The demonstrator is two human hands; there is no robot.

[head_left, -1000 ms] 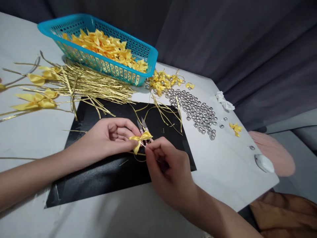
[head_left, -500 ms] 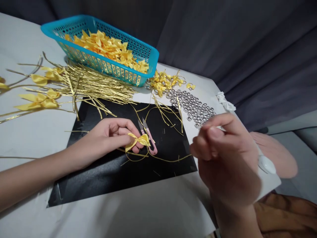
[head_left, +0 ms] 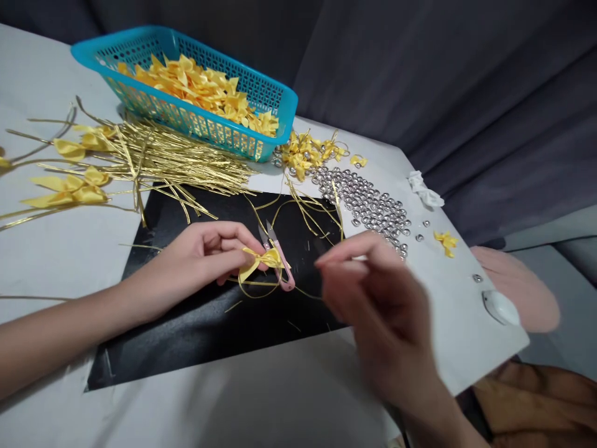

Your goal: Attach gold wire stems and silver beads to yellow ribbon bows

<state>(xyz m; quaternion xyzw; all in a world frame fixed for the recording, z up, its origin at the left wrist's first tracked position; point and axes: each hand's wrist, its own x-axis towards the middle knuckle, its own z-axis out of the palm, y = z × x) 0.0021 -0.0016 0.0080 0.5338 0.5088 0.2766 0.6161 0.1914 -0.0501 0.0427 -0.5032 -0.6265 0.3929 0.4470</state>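
My left hand (head_left: 212, 252) pinches a yellow ribbon bow (head_left: 262, 260) above the black mat (head_left: 196, 336). A thin gold cord loops below the bow. Pink-handled snips (head_left: 283, 270), blades apart, lie on the mat just behind and beside the bow. To the right, my right hand (head_left: 377, 292) is raised with thumb and forefinger pressed together, slightly blurred. A thin cord runs from the bow towards it, but what sits between its fingertips is too small to make out.
A blue basket (head_left: 186, 115) of yellow bows stands at the back left. Gold cords (head_left: 186, 158) lie before it. Silver beads (head_left: 368, 202) spread behind my right hand, near more yellow bows (head_left: 305, 152). A white object (head_left: 500, 307) lies at the right edge.
My right hand has moved left, closer to the bow, uncovering beads and a yellow bow at the right. My left hand still holds its bow, which has tilted slightly.
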